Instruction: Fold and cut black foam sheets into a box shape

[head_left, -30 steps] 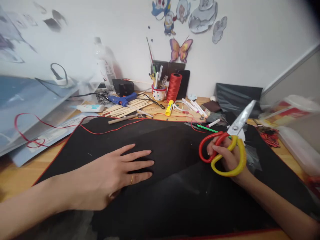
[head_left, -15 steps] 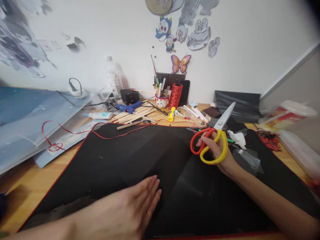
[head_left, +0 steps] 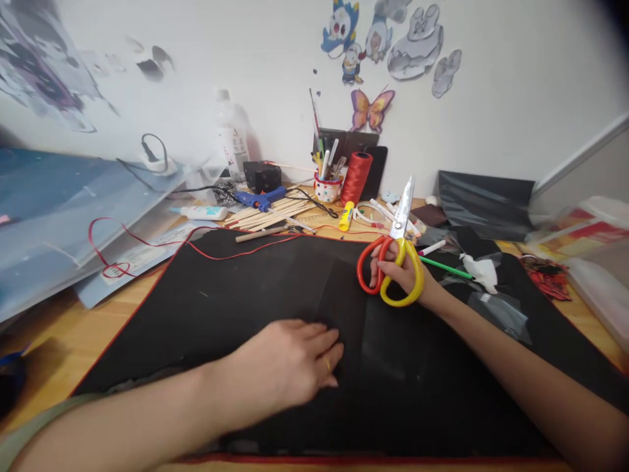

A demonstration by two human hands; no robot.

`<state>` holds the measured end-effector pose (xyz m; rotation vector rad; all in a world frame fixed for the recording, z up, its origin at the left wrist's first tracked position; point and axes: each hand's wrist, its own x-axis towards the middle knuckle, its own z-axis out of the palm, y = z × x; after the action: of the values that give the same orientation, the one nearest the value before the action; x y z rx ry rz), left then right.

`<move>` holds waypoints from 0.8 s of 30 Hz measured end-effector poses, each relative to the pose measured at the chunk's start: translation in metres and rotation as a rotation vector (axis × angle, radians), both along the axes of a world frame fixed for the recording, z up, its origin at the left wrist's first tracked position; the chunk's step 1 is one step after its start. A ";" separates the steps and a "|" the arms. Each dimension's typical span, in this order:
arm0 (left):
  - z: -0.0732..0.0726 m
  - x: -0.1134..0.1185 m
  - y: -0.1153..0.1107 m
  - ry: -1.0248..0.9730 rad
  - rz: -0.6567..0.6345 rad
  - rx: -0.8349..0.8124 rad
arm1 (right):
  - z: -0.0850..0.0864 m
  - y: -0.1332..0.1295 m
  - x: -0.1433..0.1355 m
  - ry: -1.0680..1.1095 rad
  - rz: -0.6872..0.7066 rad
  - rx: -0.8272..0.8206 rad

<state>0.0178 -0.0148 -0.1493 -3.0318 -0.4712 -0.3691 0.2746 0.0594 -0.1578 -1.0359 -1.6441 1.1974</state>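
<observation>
My right hand point(head_left: 396, 263) grips a pair of scissors point(head_left: 401, 226) by the red and yellow handles, above the far part of the black mat point(head_left: 236, 288). The silver blades are closed together and point up and away from me. My left hand point(head_left: 299, 357) lies palm down on the mat's middle, fingers slightly bent and reaching right, with a ring on one finger. Beside its fingertips is a faint dark sheet with straight edges point(head_left: 344, 295), hard to tell from the mat. Whatever lies beneath the left palm is hidden.
Along the back stand a cup of pens point(head_left: 328, 189), a red thread spool point(head_left: 356, 178), a yellow glue stick point(head_left: 346, 216), a blue glue gun point(head_left: 260, 198) and wooden sticks point(head_left: 275, 215). At right lie a green stick point(head_left: 447, 267) and clear film point(head_left: 501, 314). Red ribbon point(head_left: 236, 255) crosses the left.
My left hand has slid forward and right across the mat, its fingers now more bent. My right hand has moved left with the scissors, whose blades now point more upright. The view has shifted slightly.
</observation>
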 end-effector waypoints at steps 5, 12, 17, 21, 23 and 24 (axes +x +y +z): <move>-0.002 0.011 0.035 0.197 0.055 -0.043 | -0.004 0.002 0.002 -0.036 0.019 0.039; 0.005 0.023 0.037 0.346 0.067 -0.037 | -0.003 -0.017 -0.008 -0.103 -0.072 0.112; 0.009 0.028 0.037 0.404 0.073 -0.039 | -0.002 -0.036 -0.018 -0.144 -0.134 0.125; 0.010 0.029 0.037 0.415 0.082 -0.054 | -0.005 -0.048 -0.021 -0.167 -0.150 0.137; 0.010 0.029 0.037 0.403 0.078 -0.060 | -0.005 -0.054 -0.022 -0.179 -0.145 0.145; 0.009 0.028 0.037 0.400 0.076 -0.063 | -0.005 -0.056 -0.023 -0.186 -0.144 0.148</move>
<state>0.0462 0.0221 -0.1401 -3.0187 -0.5704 0.2583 0.2516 0.0029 -0.1629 -1.1781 -1.7394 0.8931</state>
